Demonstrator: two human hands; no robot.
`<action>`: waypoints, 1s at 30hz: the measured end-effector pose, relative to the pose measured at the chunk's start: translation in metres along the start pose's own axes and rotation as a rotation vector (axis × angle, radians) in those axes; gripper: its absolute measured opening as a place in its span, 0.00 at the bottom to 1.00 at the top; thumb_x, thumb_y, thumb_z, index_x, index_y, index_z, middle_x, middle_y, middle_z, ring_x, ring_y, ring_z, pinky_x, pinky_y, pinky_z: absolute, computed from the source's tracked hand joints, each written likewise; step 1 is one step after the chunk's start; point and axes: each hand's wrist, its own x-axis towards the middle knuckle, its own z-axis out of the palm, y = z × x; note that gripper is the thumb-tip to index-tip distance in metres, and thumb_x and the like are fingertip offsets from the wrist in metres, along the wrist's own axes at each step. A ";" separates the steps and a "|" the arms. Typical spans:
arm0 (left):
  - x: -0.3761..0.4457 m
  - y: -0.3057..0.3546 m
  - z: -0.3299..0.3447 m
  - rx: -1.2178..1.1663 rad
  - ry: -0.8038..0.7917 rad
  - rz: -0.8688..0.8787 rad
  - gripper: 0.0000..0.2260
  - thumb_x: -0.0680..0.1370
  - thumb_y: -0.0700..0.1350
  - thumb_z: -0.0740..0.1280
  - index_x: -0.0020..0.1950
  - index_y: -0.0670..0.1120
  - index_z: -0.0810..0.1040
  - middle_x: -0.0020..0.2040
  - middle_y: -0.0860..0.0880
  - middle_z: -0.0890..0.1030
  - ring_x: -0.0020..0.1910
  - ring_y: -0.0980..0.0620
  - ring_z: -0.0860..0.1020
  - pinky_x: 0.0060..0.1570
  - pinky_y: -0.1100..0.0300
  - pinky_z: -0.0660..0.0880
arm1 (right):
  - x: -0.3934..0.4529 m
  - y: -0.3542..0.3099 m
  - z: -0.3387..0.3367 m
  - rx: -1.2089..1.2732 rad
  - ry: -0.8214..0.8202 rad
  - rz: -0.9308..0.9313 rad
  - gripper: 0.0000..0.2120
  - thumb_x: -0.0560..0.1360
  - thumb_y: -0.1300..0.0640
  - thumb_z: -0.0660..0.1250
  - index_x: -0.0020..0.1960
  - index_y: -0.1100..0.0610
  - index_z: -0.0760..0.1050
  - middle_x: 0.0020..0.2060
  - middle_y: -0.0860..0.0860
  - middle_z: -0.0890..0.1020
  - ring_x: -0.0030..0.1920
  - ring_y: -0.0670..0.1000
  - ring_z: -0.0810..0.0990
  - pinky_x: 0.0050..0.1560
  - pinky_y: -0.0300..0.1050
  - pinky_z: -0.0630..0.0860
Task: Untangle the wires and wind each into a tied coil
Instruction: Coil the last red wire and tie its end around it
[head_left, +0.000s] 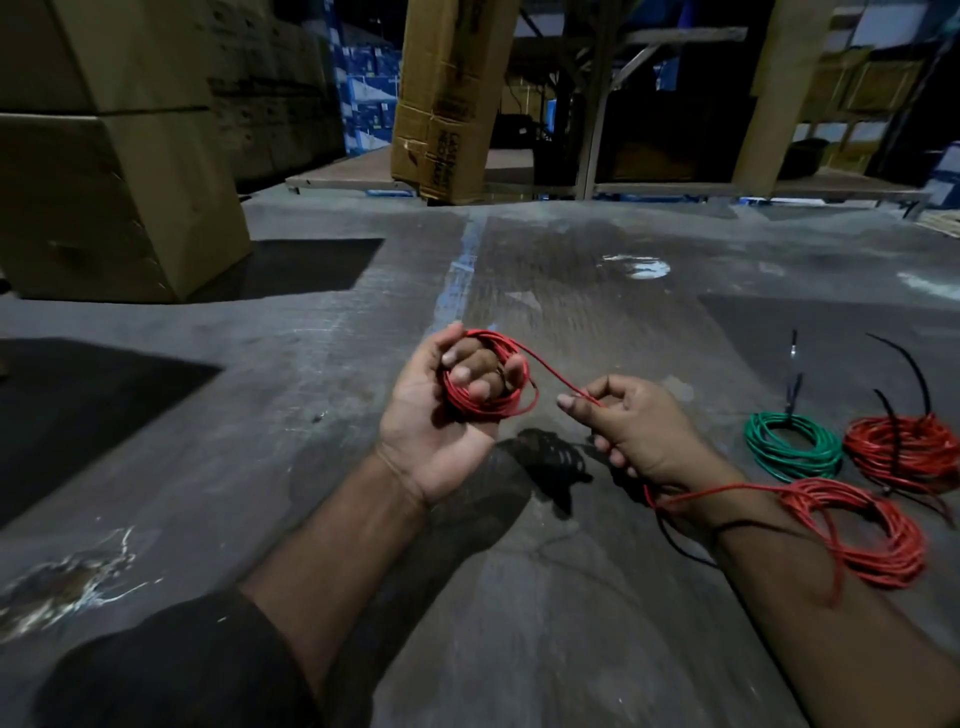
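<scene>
My left hand (441, 415) is palm up with a small red wire coil (488, 402) wound around its curled fingers. A single red strand runs from that coil to my right hand (639, 426), which pinches it between thumb and forefinger. The strand continues under my right wrist to a loose red bundle (862, 535) on the floor by my right forearm. Further right lie a green coil (792, 447) and another red coil (904, 449), each with black ties sticking up.
I am over a grey concrete floor (311, 395) with a blue painted line. Large cardboard boxes (114, 208) stand at the left. A tall carton (441, 98) and metal shelving (675, 104) rise at the back. A thin black wire (680, 545) lies under my right wrist.
</scene>
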 end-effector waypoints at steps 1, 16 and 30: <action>0.001 0.003 0.000 -0.027 0.014 0.022 0.15 0.82 0.45 0.58 0.34 0.48 0.63 0.24 0.51 0.70 0.22 0.53 0.74 0.41 0.58 0.82 | -0.001 0.002 0.002 0.039 -0.033 0.014 0.10 0.74 0.51 0.72 0.42 0.55 0.73 0.22 0.50 0.71 0.17 0.44 0.63 0.19 0.31 0.57; -0.005 0.024 0.008 0.173 -0.051 0.335 0.36 0.78 0.65 0.58 0.73 0.37 0.60 0.69 0.35 0.75 0.69 0.40 0.74 0.76 0.49 0.61 | -0.023 0.005 0.034 -0.272 -0.307 -0.269 0.09 0.76 0.64 0.70 0.50 0.58 0.69 0.29 0.46 0.73 0.23 0.41 0.71 0.27 0.31 0.64; -0.006 0.003 -0.005 1.717 0.150 0.400 0.28 0.77 0.66 0.50 0.47 0.41 0.70 0.38 0.47 0.73 0.39 0.49 0.73 0.47 0.43 0.71 | -0.036 -0.036 0.035 0.509 -0.359 -0.031 0.10 0.82 0.65 0.57 0.46 0.62 0.77 0.39 0.57 0.79 0.30 0.47 0.75 0.25 0.38 0.73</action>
